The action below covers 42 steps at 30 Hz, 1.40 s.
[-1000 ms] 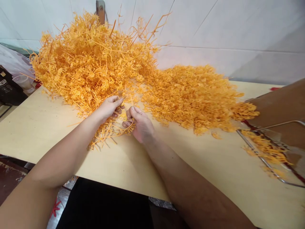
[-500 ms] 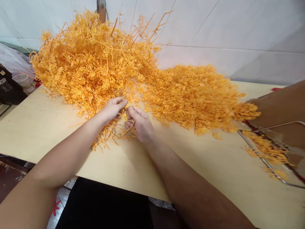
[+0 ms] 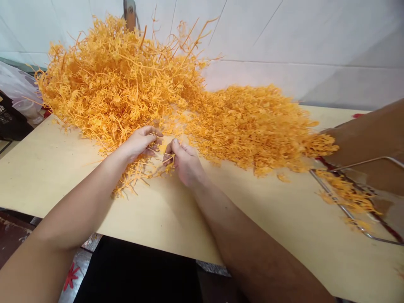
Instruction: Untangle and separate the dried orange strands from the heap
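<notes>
You have two hands (image 3: 187,163), two large orange heaps (image 3: 123,84) toward the tabletop's (image 3: 176,223) back edge, one cup (image 3: 29,110) past its left edge, one box (image 3: 372,132) at its right.

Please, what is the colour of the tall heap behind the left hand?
The heap is yellow-orange, best seen in the head view.

The pale wooden tabletop (image 3: 170,223) carries a tall, tangled heap of orange branching pieces (image 3: 116,88) on the left and, adjoining it, a lower, flatter heap (image 3: 252,126) on the right. A loose scatter (image 3: 131,181) lies in front of the tall one, a stray piece (image 3: 283,177) before the other. Toward the right end is a bent metal rod (image 3: 326,189).
</notes>
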Motion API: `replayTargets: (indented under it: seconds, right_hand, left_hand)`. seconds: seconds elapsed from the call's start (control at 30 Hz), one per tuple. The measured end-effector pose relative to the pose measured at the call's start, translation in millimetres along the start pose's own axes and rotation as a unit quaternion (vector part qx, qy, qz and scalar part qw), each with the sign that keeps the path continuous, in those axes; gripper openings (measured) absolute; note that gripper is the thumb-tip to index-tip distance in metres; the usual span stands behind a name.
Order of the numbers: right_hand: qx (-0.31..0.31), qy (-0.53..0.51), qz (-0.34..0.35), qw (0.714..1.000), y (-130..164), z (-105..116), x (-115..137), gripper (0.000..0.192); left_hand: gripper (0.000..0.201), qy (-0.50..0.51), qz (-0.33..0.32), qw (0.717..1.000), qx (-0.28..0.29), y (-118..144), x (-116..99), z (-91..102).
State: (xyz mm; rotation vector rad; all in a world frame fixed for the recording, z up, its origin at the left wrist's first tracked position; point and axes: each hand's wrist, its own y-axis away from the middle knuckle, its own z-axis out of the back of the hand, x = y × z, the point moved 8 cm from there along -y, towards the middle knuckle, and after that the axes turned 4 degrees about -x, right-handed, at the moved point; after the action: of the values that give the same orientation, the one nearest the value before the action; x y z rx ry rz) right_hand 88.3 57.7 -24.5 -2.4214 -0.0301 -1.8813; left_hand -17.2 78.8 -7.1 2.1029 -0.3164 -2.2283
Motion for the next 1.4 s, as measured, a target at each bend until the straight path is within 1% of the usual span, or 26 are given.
replayTargets:
  seconds: [0.1,0.17,0.23,0.3,0.37,0.47,0.53,0.6,0.7,0.77,0.83,0.93,1.07,1.1,1.13,1.17,1.23,1.27,1.3,1.33,1.4]
  right_hand:
    - [0.018,-0.009,-0.014,1.0,1,-3,-2,0.042]
    - [0.01,-0.014,-0.016,1.0,1,-2,-2,0.04]
    - [-0.001,-0.019,-0.015,1.0,0,0,-2,0.039]
    - [-0.006,-0.016,-0.011,1.0,-1,1,-2,0.037]
    - [-0.004,-0.005,-0.002,1.0,-1,1,-3,0.036]
    - [0.004,0.023,0.013,1.0,0,-2,-1,0.034]
    - [0.021,0.039,0.003,0.999,1,-6,-1,0.033]
    - [0.043,0.04,-0.023,0.998,3,-9,-1,0.031]
    - [0.053,0.033,-0.057,0.996,4,-11,-3,0.029]
    - [0.052,0.023,-0.051,0.997,4,-11,-1,0.031]
    - [0.053,0.006,-0.026,0.998,3,-11,3,0.032]
    - [0.059,-0.011,0.014,0.998,1,-10,8,0.036]
    - [0.076,0.026,0.056,0.995,3,-9,17,0.036]
    - [0.079,0.042,0.071,0.993,5,-11,21,0.035]
    - [0.089,0.062,0.087,0.99,9,-15,26,0.035]
    - [0.112,0.085,0.103,0.985,15,-23,30,0.034]
    - [0.198,0.134,0.122,0.963,31,-47,32,0.033]
    - [0.258,0.151,0.127,0.946,40,-61,30,0.031]
    - [0.298,0.151,0.127,0.934,46,-71,28,0.03]
    - [0.299,0.146,0.132,0.933,46,-75,28,0.032]
    - [0.267,0.129,0.116,0.948,36,-70,23,0.03]
  left_hand:
    - [0.01,-0.058,-0.017,0.996,0.071,4,-4,-6.8]
    - [0.022,-0.06,-0.008,0.991,0.117,7,-3,-9.5]
    - [0.032,-0.066,-0.013,0.985,0.161,10,-3,-12.2]
    - [0.035,-0.1,-0.036,0.977,0.187,11,-4,-14.3]
    - [0.033,-0.134,-0.065,0.973,0.177,11,-6,-14.3]
    - [0.023,-0.138,-0.101,0.975,0.14,8,-10,-14.6]
    - [0.017,-0.13,-0.119,0.978,0.108,5,-13,-14.0]
    - [0.015,-0.124,-0.123,0.982,0.069,2,-14,-11.8]
    - [0.014,-0.103,-0.104,0.989,0.025,0,-11,-10.3]
    - [0.014,-0.061,-0.081,0.995,0.009,0,-8,-11.5]
    - [0.015,-0.002,-0.051,0.999,0.006,2,-4,-15.1]
    - [0.016,0.074,-0.015,0.997,0.005,5,1,-22.8]
    - [0.019,0.121,0.0,0.993,0.005,4,4,-29.9]
    - [0.019,0.128,0.005,0.992,-0.001,2,5,-28.6]
    - [0.02,0.14,0.012,0.99,-0.022,-1,6,-23.8]
    - [0.022,0.157,0.024,0.986,-0.052,-4,8,-16.6]
    - [0.024,0.194,0.039,0.972,-0.128,-8,11,2.2]
    - [0.024,0.205,0.04,0.966,-0.152,-9,11,9.4]
    - [0.023,0.204,0.029,0.965,-0.163,-9,8,14.0]
    - [0.021,0.187,0.021,0.97,-0.154,-9,5,14.4]
    - [0.02,0.124,0.009,0.988,-0.093,-7,-1,4.7]
